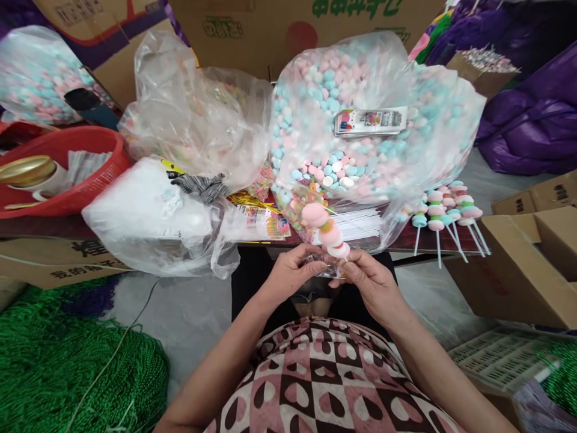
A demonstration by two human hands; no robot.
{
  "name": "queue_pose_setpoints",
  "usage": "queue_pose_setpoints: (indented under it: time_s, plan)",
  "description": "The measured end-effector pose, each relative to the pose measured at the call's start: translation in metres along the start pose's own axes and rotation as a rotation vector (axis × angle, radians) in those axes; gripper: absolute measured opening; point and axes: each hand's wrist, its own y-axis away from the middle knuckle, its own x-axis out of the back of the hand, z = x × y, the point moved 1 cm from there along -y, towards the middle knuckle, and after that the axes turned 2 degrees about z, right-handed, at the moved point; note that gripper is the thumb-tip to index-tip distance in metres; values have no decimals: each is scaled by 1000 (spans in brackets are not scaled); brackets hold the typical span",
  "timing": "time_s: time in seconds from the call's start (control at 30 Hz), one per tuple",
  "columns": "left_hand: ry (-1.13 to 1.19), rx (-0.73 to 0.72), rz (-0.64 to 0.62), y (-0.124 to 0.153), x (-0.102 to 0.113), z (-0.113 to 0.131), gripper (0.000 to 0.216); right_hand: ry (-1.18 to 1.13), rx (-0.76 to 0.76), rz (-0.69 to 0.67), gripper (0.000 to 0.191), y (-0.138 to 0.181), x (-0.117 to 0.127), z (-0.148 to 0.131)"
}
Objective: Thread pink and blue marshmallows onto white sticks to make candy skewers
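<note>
A marshmallow skewer (332,234) of pink, white and orange pieces leans up and to the left over the table's front edge. My right hand (367,276) pinches its lower end with thumb and fingers. My left hand (297,269) is closed on a clear plastic wrapper (322,258) just beside the skewer's lower pieces. Part of the wrapper lies between my hands, and its far side is hidden. Beyond the skewer lie white sticks (360,224) and a large clear bag (378,78) of pink, white and blue marshmallows.
Finished-looking skewers (436,210) lie at the table's right edge. A label stack (372,121) rests on the marshmallow bag. Printed packets (264,222) and a white plastic bag (148,210) are left. A red basket (67,192) stands far left; an open carton (509,264) is right.
</note>
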Motion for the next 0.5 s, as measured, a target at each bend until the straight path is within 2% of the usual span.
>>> queue_pose_setpoints:
  time_s: [0.13, 0.23, 0.37, 0.43, 0.5]
  plan:
    - [-189, -70, 0, 2, 0, 1, 22, -47, -41, -24, 19, 1, -4, 0]
    - [-152, -71, 59, 3, 1, -1, 21, 27, -77, -26, 26, -1, -6, -5]
    - [156, 39, 261, -2, 13, -6, 28, 87, -108, 13, 30, -5, 1, -13]
    - [372, 91, 282, -6, 19, -6, 32, 51, -80, 43, 29, -5, 8, -19]
    - [568, 138, 247, -8, 22, -5, 34, 19, -34, 92, 27, -2, 16, -25]
